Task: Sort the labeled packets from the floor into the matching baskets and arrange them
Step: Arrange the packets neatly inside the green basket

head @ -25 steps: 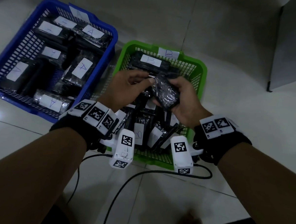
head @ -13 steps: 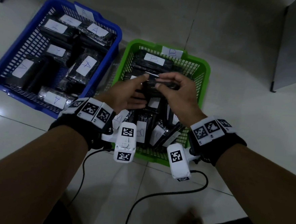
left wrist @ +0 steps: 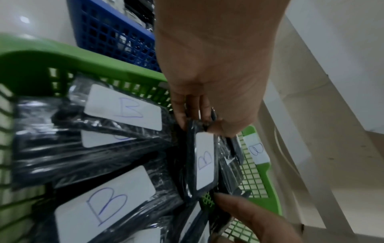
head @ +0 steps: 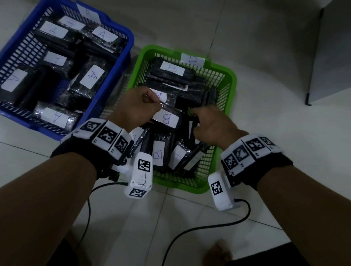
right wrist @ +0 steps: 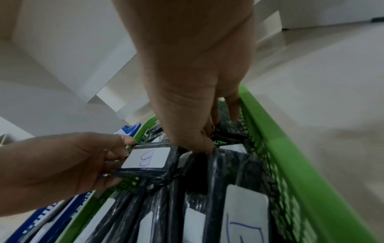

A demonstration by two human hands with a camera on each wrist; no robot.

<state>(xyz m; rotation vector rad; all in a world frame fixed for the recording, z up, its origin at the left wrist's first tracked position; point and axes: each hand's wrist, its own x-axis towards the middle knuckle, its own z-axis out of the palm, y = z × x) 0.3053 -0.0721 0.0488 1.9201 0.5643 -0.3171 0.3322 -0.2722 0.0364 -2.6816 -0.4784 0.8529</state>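
Observation:
My left hand (head: pixel 151 105) pinches the near end of a black packet labelled B (head: pixel 166 118) and holds it over the middle of the green basket (head: pixel 232 91). In the left wrist view the packet (left wrist: pixel 204 162) hangs from my fingertips (left wrist: pixel 182 121), label up. My right hand (head: pixel 196 115) reaches down beside it into the standing packets. In the right wrist view its thumb and fingers (right wrist: pixel 205 144) close on the top of a black packet (right wrist: pixel 228 133) near the basket's right wall (right wrist: pixel 290 148). The basket carries a B tag (head: pixel 193 60) and several B packets.
The blue basket (head: pixel 126 52) tagged A stands left of the green one, touching it, and holds several A packets. Black cables (head: pixel 184 235) trail over the white tiled floor below my wrists. A grey cabinet (head: pixel 342 51) stands at the far right.
Both hands held one packet together above the green basket. Now the right hand has let go of it and dropped to the right into the basket; the left hand keeps it, label up.

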